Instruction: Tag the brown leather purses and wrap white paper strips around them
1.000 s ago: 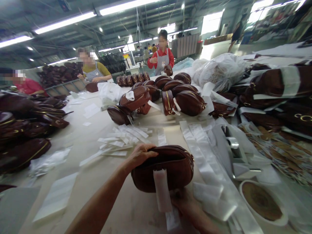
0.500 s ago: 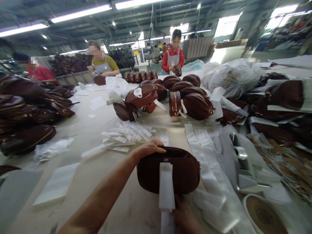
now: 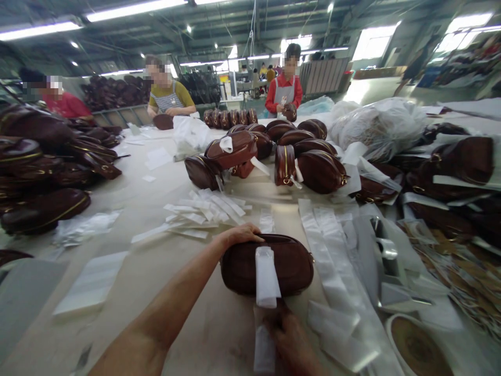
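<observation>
Dark brown oval leather bag at front centre, over the pale worktable, long side crosswise; contact of its underside with the tabletop cannot be made out. Folded white paper strip hangs down the bag's near face, its end below the lower edge. Left hand grips the bag's upper left edge, fingers along the top. Right hand just below the bag, fingers over a translucent pale strip; they are shadowed, so whether they pinch it cannot be told. Beyond the left hand: loose heap of white strips. To the right: long translucent strips laid lengthwise, then a grey metallic device. Farther back: cluster of brown zippered bags; behind it, a person in a red top and grey apron holds a small brown bag.
</observation>
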`<state>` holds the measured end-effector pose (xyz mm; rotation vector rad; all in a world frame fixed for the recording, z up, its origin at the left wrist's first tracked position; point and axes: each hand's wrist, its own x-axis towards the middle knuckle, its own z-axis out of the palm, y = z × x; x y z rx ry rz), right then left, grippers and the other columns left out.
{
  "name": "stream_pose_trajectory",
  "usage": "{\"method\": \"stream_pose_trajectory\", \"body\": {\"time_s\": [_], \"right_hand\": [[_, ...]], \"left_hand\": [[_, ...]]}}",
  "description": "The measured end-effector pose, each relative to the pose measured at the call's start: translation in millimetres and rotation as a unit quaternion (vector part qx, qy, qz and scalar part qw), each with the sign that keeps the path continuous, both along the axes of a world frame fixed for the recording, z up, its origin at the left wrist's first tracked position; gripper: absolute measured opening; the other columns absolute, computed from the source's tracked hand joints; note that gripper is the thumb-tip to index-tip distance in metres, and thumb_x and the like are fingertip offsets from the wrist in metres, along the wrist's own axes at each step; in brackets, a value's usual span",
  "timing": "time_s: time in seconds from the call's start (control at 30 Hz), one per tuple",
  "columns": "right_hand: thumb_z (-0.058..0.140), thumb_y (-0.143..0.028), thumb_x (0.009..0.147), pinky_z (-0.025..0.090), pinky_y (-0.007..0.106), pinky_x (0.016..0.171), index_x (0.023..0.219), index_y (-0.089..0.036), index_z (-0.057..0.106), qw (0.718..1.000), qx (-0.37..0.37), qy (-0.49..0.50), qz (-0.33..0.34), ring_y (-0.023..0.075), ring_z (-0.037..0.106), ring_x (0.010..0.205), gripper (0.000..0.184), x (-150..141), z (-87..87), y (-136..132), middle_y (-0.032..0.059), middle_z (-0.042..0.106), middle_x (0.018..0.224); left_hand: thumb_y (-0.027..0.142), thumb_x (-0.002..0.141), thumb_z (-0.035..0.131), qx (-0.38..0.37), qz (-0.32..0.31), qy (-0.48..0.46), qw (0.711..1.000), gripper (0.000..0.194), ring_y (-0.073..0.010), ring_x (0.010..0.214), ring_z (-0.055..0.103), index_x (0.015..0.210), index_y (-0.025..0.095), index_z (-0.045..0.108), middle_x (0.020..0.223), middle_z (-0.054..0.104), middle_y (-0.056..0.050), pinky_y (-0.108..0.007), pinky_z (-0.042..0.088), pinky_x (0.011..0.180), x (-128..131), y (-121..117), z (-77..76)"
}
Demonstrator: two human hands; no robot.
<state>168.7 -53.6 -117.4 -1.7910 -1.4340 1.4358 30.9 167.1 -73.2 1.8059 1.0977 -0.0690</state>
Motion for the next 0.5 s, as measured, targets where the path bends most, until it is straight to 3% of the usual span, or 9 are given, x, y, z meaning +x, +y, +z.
{"method": "stream_pose_trajectory", "body": {"time_s": [0.1,0.3,0.4,0.5], "right_hand": [[0.045,-0.021,0.078,0.044,0.029,0.082,0.120,-0.011,0.054,1.000,-0.010,-0.021,0.009,0.0236,0.064,0.094,0.044,1,-1.7,-1,0.0132,0.069,0.100],[0.047,-0.025,0.077,0.046,0.029,0.072,0.125,-0.010,0.051,0.997,-0.003,-0.067,0.038,0.0242,0.065,0.082,0.050,0,-27.7,1,0.0126,0.070,0.086],[0.050,-0.026,0.077,0.046,0.029,0.070,0.125,-0.015,0.052,0.993,-0.003,-0.106,0.051,0.0247,0.065,0.082,0.049,0,-33.9,2,0.0114,0.069,0.086],[0.054,-0.026,0.080,0.047,0.029,0.067,0.119,-0.025,0.057,0.988,0.001,-0.116,0.101,0.0231,0.065,0.079,0.039,7,-28.0,3,0.0064,0.069,0.084]], "left_hand": [[0.033,0.073,0.063,0.022,-0.033,0.054,0.998,0.023,-0.0130,0.064,0.054,0.084,0.013,0.066,0.068,0.061,0.002,-0.024,0.042,0.061,5,8,-4.2],[0.035,0.083,0.061,0.092,-0.092,0.167,0.977,0.023,-0.0172,0.084,0.059,0.088,0.013,0.061,0.090,0.063,-0.004,-0.037,0.049,0.079,25,13,2.2],[0.036,0.085,0.059,0.120,-0.074,0.204,0.969,0.023,-0.0181,0.089,0.059,0.092,0.013,0.061,0.096,0.062,-0.005,-0.039,0.049,0.082,33,4,4.1],[0.031,0.084,0.058,0.150,-0.030,0.213,0.965,0.020,-0.0192,0.094,0.059,0.094,0.014,0.061,0.101,0.062,-0.007,-0.037,0.048,0.084,34,-10,4.2]]}}
